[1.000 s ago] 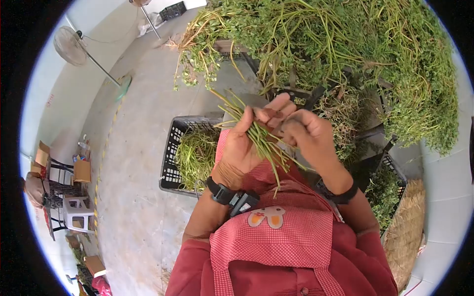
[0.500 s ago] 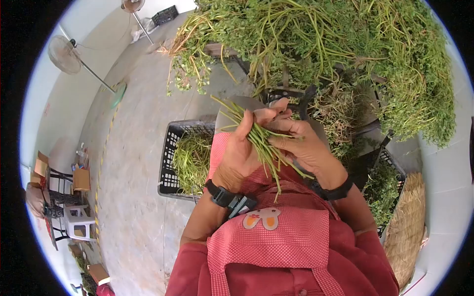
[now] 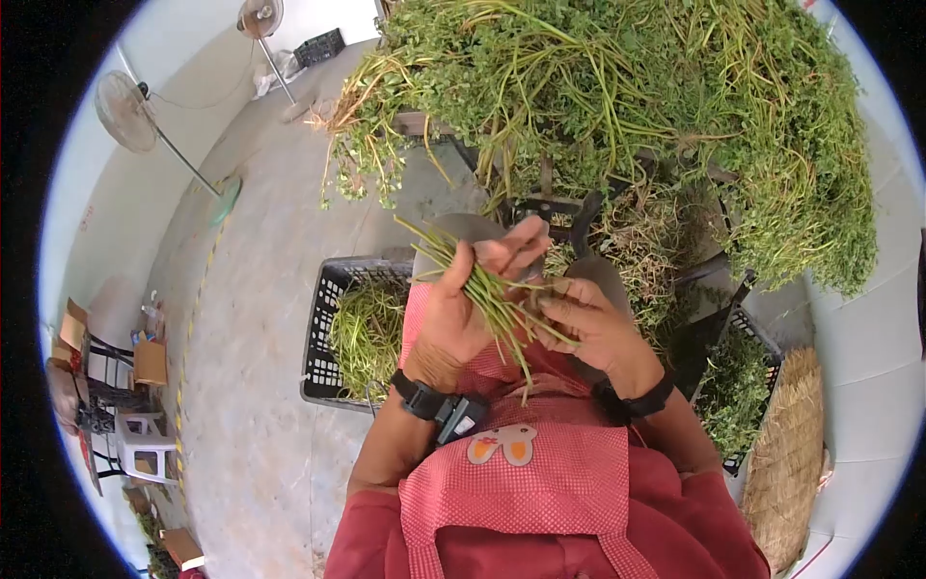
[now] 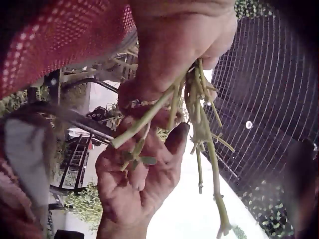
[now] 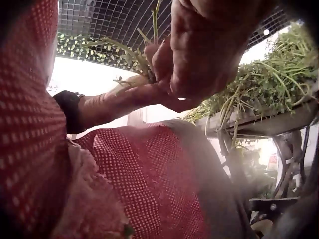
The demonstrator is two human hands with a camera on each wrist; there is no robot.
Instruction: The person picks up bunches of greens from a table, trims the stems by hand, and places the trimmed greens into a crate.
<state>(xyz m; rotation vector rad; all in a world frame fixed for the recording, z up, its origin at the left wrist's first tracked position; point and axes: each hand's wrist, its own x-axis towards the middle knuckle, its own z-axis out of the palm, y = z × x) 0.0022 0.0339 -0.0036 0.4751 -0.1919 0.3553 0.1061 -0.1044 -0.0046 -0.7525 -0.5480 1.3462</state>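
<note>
A loose bundle of cut green stems point(image 3: 497, 307) lies across my left hand point(image 3: 451, 323), whose thumb clamps it against the palm. Thin ends point up-left and down toward the apron. My right hand point(image 3: 603, 333) is at the bundle's right side, thumb and fingertips pinching at the stems. In the left wrist view, forked stems point(image 4: 212, 169) hang below the left hand, and a small leafy sprig point(image 4: 135, 158) overlaps the right hand point(image 4: 137, 184). The right wrist view shows the right hand point(image 5: 209, 55) close against the left, partly hiding the stems point(image 5: 132, 52).
Leafy green plants point(image 3: 617, 87) are heaped on a raised stand ahead. A black crate point(image 3: 313, 362) of stems stands on the floor at left; another crate of greens point(image 3: 733, 386) is at right beside a straw mat point(image 3: 786, 454). Fans point(image 3: 125, 111) stand at far left.
The right hand, blurred and apart from the bundle at first, has come in to the stems and its fingers have closed on them. The left hand keeps its hold on the bundle.
</note>
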